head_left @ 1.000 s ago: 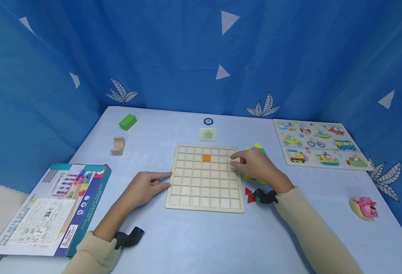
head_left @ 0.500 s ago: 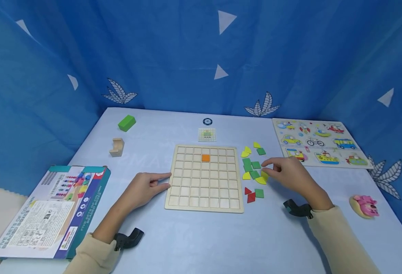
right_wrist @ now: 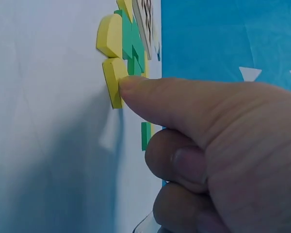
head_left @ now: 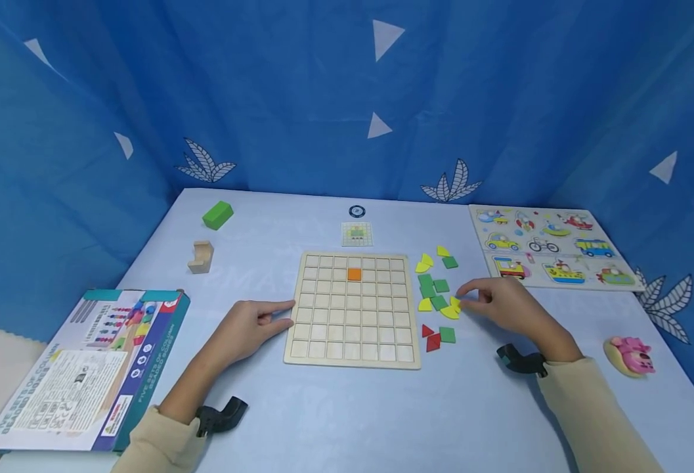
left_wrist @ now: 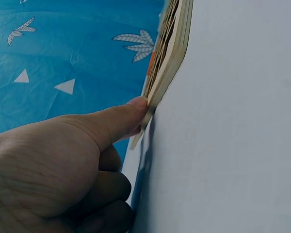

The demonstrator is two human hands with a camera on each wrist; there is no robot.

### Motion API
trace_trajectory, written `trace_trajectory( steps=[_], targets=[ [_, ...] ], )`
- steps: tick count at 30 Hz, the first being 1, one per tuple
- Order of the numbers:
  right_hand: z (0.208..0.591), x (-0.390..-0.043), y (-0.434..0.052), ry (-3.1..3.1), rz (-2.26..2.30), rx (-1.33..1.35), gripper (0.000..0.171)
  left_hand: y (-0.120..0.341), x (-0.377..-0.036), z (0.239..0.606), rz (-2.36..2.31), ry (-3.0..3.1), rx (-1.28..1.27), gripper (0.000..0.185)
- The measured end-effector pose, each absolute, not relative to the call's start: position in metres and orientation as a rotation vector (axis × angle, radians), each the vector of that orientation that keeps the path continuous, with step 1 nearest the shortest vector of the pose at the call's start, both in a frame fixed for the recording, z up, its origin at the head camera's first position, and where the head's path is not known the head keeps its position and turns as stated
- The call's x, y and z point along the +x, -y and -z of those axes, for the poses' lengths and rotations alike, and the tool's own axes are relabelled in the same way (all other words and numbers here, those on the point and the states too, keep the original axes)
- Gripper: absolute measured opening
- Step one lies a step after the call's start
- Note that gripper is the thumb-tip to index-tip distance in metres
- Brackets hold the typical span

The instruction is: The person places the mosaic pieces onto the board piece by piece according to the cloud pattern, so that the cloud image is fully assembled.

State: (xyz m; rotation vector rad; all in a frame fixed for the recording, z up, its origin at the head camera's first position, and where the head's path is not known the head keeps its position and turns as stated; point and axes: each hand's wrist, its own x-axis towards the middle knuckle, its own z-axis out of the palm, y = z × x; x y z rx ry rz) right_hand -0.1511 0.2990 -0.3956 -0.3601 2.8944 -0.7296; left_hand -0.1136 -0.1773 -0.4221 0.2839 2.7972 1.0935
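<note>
In the head view, a wooden grid board (head_left: 347, 335) lies flat on the table, with one orange square tile (head_left: 354, 274) in a cell near its top. My left hand (head_left: 249, 326) touches the board's left edge with thumb and index finger; the left wrist view shows the thumb (left_wrist: 119, 119) against that edge. Right of the board, my right hand (head_left: 503, 303) pinches a yellow quarter-circle piece (right_wrist: 111, 83) at the table. The index fingertip is hidden in the right wrist view. Around it lie green squares (head_left: 426, 284), more yellow quarter-circles (head_left: 425, 305) and red triangles (head_left: 433, 342).
A small pattern card (head_left: 356, 234) and a round dark chip (head_left: 357, 211) lie behind the board. At left are a box (head_left: 86, 374), a wooden block (head_left: 201, 257) and a green block (head_left: 218, 215). A vehicle puzzle (head_left: 553, 246) and pink figure (head_left: 633, 357) sit right.
My right hand has moved right, from over the board's right edge to the yellow piece, uncovering the loose pieces. My left hand has stayed at the board's edge.
</note>
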Motion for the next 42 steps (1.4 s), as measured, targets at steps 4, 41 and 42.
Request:
trace_trajectory(
  steps=[4,41,42],
  targets=[
    [0.399,-0.152,-0.295,-2.927,0.727,-0.373,0.025,0.178,-0.114,0.423,-1.101,-2.806,0.300,0.039],
    [0.389,-0.146,-0.299,-2.861,0.616,-0.356,0.036,0.178,-0.114,0.423,-1.098,-2.819,0.328,0.039],
    [0.390,-0.146,-0.298,-2.864,0.612,-0.355,0.036,0.178,-0.114,0.423,-1.098,-2.818,0.328,0.039]
  ],
)
